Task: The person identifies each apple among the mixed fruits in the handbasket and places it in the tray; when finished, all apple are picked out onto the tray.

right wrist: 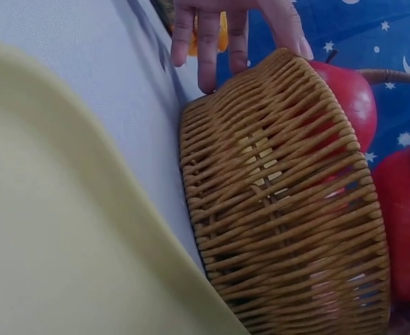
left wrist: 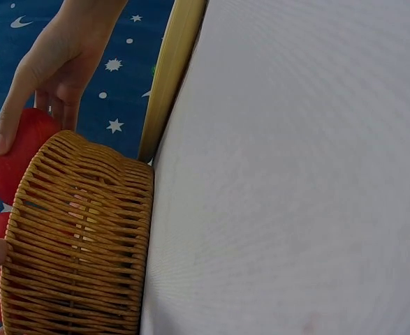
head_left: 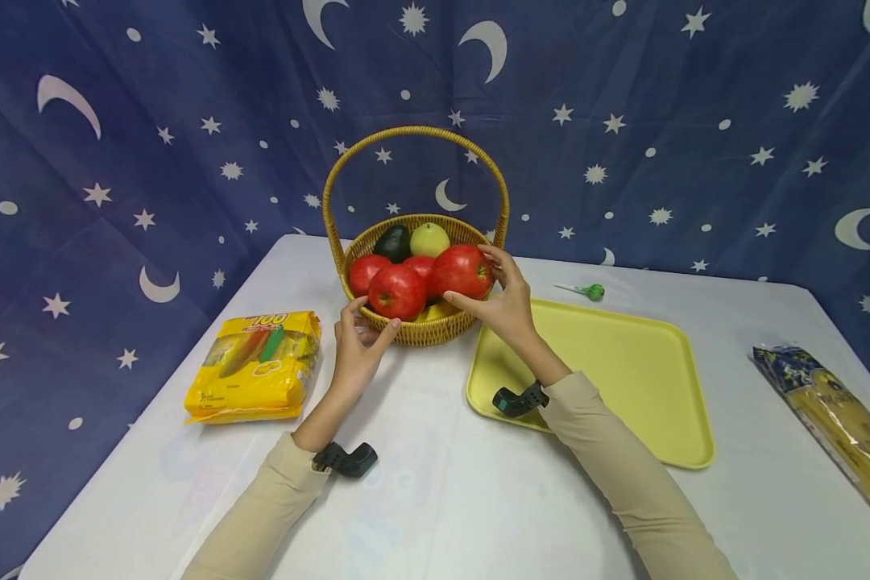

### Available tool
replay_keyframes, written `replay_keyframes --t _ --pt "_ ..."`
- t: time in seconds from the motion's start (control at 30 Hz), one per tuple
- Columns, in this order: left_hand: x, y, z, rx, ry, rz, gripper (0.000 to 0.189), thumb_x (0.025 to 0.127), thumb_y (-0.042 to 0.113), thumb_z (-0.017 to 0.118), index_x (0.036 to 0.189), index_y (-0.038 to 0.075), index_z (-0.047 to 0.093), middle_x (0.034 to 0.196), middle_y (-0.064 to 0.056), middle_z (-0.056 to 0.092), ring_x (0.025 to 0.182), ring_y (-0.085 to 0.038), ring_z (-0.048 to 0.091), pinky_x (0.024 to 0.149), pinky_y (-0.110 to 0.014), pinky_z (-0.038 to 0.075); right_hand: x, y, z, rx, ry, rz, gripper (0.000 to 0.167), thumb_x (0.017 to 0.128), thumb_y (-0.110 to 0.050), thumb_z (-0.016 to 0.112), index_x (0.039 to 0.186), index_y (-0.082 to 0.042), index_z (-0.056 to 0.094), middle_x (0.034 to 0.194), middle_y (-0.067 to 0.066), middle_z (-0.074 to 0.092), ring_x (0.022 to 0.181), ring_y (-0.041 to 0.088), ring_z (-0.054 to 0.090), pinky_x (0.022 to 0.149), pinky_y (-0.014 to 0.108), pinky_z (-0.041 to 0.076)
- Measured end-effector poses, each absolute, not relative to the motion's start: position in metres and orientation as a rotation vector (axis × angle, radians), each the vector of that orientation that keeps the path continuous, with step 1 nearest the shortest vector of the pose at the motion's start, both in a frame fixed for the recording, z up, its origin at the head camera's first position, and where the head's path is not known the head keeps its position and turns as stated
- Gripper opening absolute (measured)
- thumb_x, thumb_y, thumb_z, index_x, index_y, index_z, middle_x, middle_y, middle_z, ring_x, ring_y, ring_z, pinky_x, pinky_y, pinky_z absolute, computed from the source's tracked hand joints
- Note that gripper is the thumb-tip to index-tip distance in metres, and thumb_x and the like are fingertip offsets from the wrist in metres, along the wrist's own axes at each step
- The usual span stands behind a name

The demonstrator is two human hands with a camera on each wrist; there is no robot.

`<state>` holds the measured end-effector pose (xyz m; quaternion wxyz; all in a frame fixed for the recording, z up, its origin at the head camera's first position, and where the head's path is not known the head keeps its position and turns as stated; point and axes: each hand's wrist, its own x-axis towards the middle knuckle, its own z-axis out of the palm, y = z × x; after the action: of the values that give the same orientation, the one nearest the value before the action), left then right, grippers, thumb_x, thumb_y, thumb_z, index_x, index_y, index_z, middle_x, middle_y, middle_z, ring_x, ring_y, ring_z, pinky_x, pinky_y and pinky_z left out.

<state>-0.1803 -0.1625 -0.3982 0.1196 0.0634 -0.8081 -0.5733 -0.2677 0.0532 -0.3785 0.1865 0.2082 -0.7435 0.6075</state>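
A wicker basket (head_left: 435, 333) with a tall arched handle holds several red apples, a dark avocado (head_left: 394, 243), a pale green round fruit (head_left: 430, 240) and something yellow low at the front. My right hand (head_left: 509, 306) grips a large red apple (head_left: 464, 271) at the basket's right side, thumb in front and fingers behind. At the front left, my left hand (head_left: 355, 354) touches the basket rim beside another red apple (head_left: 397, 292). In the right wrist view, the left hand's fingers (right wrist: 207, 49) extend fairly straight along the basket's outside.
A yellow tray (head_left: 623, 362) lies right of the basket, partly under my right forearm. Behind it is a green lollipop (head_left: 592, 292). A yellow food package (head_left: 257, 366) sits at left, and a long clear-and-blue packet (head_left: 837, 411) at the right edge. A starry curtain (head_left: 587, 121) hangs behind.
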Motion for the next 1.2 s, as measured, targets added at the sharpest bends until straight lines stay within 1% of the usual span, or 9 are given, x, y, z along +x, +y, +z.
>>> replay_keyframes --t 0.13,0.2,0.33,0.43,0.63,0.83,1.0,1.2 --pt "-0.18 -0.163 -0.399 0.181 -2.362 -1.679 0.066 0.094 0.031 0.067 0.145 0.013 0.029 0.123 -0.019 0.034 0.102 -0.033 0.056 0.079 -0.03 0.048 -0.266 0.056 -0.377 0.571 -2.078 1.733 0.083 0.066 -0.005 0.09 0.136 0.001 0.046 0.135 0.018 0.05 0.114 0.031 0.054 0.096 0.045 0.049" --pt "-0.181 -0.163 -0.399 0.177 -2.366 -1.674 0.067 0.093 0.031 0.067 0.145 0.013 0.029 0.123 -0.019 0.034 0.102 -0.033 0.055 0.079 -0.03 0.048 -0.266 0.058 -0.377 0.552 -2.098 1.72 0.084 0.067 -0.009 0.09 0.138 0.001 0.045 0.135 0.018 0.048 0.115 0.029 0.052 0.094 0.045 0.05" --pt "-0.181 -0.163 -0.4 0.174 -2.374 -1.658 0.067 0.093 0.031 0.068 0.145 0.012 0.029 0.123 -0.019 0.034 0.102 -0.033 0.055 0.079 -0.031 0.048 -0.267 0.059 -0.378 0.534 -2.136 1.71 0.081 0.07 -0.014 0.088 0.139 0.0 0.048 0.135 0.019 0.044 0.118 0.03 0.049 0.097 0.046 0.048" --pt "-0.18 -0.163 -0.4 0.177 -2.375 -1.656 0.067 0.093 0.031 0.067 0.145 0.013 0.029 0.123 -0.02 0.035 0.102 -0.033 0.055 0.08 -0.033 0.048 -0.266 0.06 -0.379 0.54 -2.143 1.721 0.078 0.07 -0.014 0.088 0.137 -0.001 0.049 0.134 0.017 0.047 0.119 0.028 0.049 0.098 0.047 0.047" --pt "-0.181 -0.163 -0.399 0.18 -2.371 -1.658 0.067 0.093 0.032 0.067 0.145 0.013 0.03 0.122 -0.019 0.035 0.102 -0.033 0.055 0.079 -0.031 0.048 -0.267 0.061 -0.38 0.581 -2.108 1.76 0.078 0.069 -0.012 0.089 0.135 -0.002 0.049 0.128 0.017 0.056 0.114 0.028 0.056 0.097 0.048 0.047" --pt "-0.181 -0.163 -0.4 0.184 -2.376 -1.655 0.067 0.093 0.032 0.068 0.145 0.013 0.029 0.122 -0.018 0.035 0.102 -0.033 0.055 0.08 -0.031 0.048 -0.264 0.062 -0.376 0.552 -2.152 1.787 0.079 0.071 -0.008 0.087 0.139 -0.003 0.046 0.134 0.018 0.049 0.114 0.029 0.053 0.097 0.044 0.048" --pt "-0.18 -0.163 -0.399 0.187 -2.369 -1.66 0.067 0.093 0.031 0.068 0.145 0.012 0.03 0.122 -0.019 0.035 0.101 -0.033 0.055 0.081 -0.031 0.048 -0.251 0.063 -0.362 0.54 -2.17 1.772 0.078 0.072 -0.005 0.085 0.138 0.002 0.044 0.135 0.023 0.043 0.114 0.033 0.049 0.097 0.048 0.046" --pt "-0.18 -0.163 -0.399 0.182 -2.374 -1.652 0.067 0.093 0.031 0.067 0.145 0.012 0.029 0.123 -0.019 0.035 0.102 -0.034 0.056 0.081 -0.031 0.049 -0.231 0.066 -0.343 0.575 -2.157 1.754 0.07 0.074 -0.001 0.081 0.134 0.008 0.045 0.132 0.026 0.043 0.117 0.035 0.048 0.098 0.05 0.046"
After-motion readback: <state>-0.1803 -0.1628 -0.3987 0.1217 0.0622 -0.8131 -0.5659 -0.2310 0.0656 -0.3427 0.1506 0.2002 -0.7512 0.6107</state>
